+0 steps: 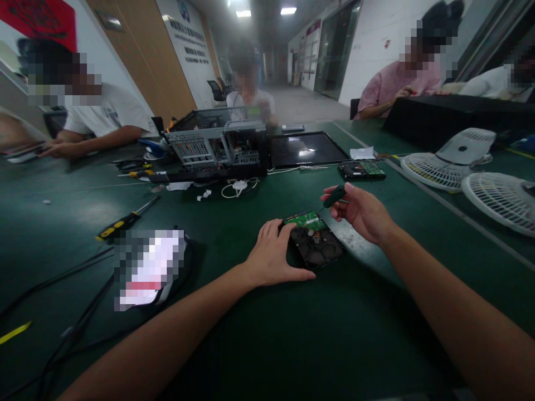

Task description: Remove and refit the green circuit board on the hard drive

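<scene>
A hard drive (318,248) lies on the green table, its green circuit board facing up at the far end. My left hand (273,253) grips it from the left, fingers over the far left corner and thumb along the near edge. In my right hand (361,209) is a small screwdriver (334,196) with a dark green handle, pinched between thumb and fingers. Its thin shaft slants down to the right side of the circuit board. Whether the tip sits in a screw is too small to tell.
An opened computer case (217,147) stands at the back beside a flat black screen (307,149). Another hard drive (361,170) lies beyond my right hand. White fan grilles (501,200) are at right, a yellow-black screwdriver (121,224) and cables at left. Several people sit around the table.
</scene>
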`<state>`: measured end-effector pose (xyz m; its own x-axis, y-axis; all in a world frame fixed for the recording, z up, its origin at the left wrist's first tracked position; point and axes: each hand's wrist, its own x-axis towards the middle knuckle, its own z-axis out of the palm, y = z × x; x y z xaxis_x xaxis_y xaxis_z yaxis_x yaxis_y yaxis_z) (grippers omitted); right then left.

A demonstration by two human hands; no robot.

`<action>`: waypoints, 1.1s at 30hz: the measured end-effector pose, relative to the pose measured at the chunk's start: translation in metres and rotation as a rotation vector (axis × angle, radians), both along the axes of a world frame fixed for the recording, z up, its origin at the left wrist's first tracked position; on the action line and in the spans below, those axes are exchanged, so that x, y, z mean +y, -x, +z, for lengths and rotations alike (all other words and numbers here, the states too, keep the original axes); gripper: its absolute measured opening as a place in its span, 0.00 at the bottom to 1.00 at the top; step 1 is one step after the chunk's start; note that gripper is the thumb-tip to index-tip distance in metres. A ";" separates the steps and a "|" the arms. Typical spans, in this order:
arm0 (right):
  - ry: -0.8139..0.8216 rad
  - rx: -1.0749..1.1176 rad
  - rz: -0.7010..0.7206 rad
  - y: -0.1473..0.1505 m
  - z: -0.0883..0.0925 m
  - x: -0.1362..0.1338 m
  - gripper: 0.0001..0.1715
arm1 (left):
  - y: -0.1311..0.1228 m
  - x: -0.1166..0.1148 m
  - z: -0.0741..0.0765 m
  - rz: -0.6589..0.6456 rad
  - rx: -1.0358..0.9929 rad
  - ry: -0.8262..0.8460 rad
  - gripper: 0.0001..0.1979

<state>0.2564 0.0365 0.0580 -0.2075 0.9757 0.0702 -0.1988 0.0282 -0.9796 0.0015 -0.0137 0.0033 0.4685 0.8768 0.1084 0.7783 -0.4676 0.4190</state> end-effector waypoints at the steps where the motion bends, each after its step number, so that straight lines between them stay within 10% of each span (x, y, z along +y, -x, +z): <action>1: 0.001 0.004 0.003 0.000 0.000 0.000 0.20 | 0.000 0.000 0.000 -0.002 -0.002 0.000 0.64; 33: -0.015 0.003 0.029 0.004 0.002 -0.003 0.21 | 0.003 0.003 -0.001 0.053 -0.018 -0.039 0.61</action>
<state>0.2526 0.0340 0.0599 -0.2355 0.9681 0.0855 -0.2023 0.0372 -0.9786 -0.0020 -0.0107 0.0020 0.4190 0.8953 0.1512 0.7948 -0.4422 0.4155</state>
